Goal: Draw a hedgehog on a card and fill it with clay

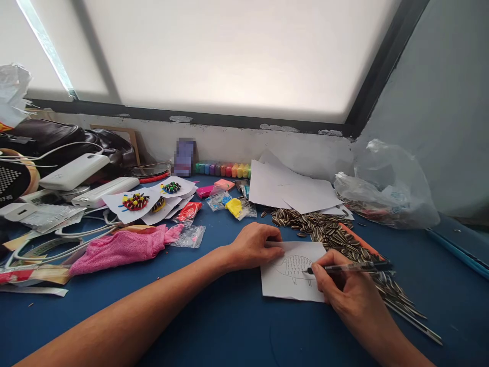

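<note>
A small white sheet of paper (282,285) lies on the blue table, with a round-bodied animal in black outline on it. Short marks fill the body, and two legs show below. My left hand (254,245), fingers bent, holds down the sheet's upper left corner, with the thumb resting on the paper. In my right hand (347,288) is a black pen (357,267), gripped between thumb and fingers. Its tip meets the paper at the drawing's right side. Just behind the sheet and the right hand spreads a pile of striped sunflower seeds (328,234).
White papers (290,186) lie behind the seeds, near a clear plastic bag (393,199). Coloured clay blocks (223,169) line the wall. At left are seed-and-clay pictures (135,202), a pink cloth (118,250), white power banks (74,171) and cables. Thin rods (414,322) lie beside my right wrist.
</note>
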Motion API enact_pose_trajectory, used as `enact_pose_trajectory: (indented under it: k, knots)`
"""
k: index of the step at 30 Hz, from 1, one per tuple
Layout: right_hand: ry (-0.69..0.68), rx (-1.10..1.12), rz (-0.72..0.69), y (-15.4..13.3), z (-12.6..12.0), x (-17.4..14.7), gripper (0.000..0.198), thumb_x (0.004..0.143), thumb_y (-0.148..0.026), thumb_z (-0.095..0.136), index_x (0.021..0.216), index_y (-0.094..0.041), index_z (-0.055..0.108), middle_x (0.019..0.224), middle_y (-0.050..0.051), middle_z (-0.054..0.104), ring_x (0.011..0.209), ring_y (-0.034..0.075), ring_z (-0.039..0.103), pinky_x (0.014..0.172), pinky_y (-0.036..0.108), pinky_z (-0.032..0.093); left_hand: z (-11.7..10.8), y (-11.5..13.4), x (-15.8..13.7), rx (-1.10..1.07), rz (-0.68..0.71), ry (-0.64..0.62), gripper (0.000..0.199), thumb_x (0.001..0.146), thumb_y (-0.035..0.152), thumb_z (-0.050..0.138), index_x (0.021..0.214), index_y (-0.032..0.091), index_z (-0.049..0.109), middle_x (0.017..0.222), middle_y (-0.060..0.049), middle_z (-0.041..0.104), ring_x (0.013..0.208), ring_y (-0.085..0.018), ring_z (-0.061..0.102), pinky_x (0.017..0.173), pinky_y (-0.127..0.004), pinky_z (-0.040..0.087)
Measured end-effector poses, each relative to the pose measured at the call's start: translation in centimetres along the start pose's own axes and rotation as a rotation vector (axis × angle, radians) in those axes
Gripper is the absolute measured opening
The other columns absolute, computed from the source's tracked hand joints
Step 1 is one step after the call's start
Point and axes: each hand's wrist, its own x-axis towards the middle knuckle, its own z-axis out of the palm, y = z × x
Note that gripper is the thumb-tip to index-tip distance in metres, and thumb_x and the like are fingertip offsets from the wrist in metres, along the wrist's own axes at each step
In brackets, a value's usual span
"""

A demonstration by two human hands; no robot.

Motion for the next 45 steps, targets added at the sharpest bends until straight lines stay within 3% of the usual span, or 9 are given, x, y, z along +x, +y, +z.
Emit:
enact_pose_trajectory:
  k: [20,29,45]
  knots:
    - [0.001,-0.003,-0.014,-0.8,-0.2,0.1,0.028,0.083,-0.044,0.046,0.063,-0.024,0.049,0.048,-0.005,0.04,0.042,0.012,0.038,0.04,0.023,0.031,0.0,-0.1,0.0,-0.016,0.0,0.001,0.012,0.075,0.025,0.062,0.081,0.017,0.067,0.069,0.001,0.061,0.062,-0.01,0.047,0.056,-0.023,0.03]
    - [0.103,-0.039,0.006,-0.4,-0.7,0.3,0.028,0.08,-0.045,0.048,0.06,-0.024,0.049,0.045,-0.005,0.039,0.038,0.011,0.037,0.036,0.022,0.026,-0.1,0.0,0.0,0.01,-0.001,-0.009,0.012,0.076,0.025,0.061,0.082,0.016,0.067,0.07,0.0,0.062,0.062,-0.011,0.048,0.056,-0.023,0.031]
    - [0.05,-0.042,-0.034,0.6,-0.1,0.1,0.029,0.087,-0.045,0.046,0.068,-0.024,0.05,0.05,-0.006,0.041,0.043,0.012,0.038,0.041,0.023,0.029,-0.1,-0.1,0.0,-0.004,0.013,0.011,0.011,0.076,0.025,0.062,0.08,0.016,0.067,0.069,0.001,0.06,0.062,-0.01,0.047,0.057,-0.023,0.029]
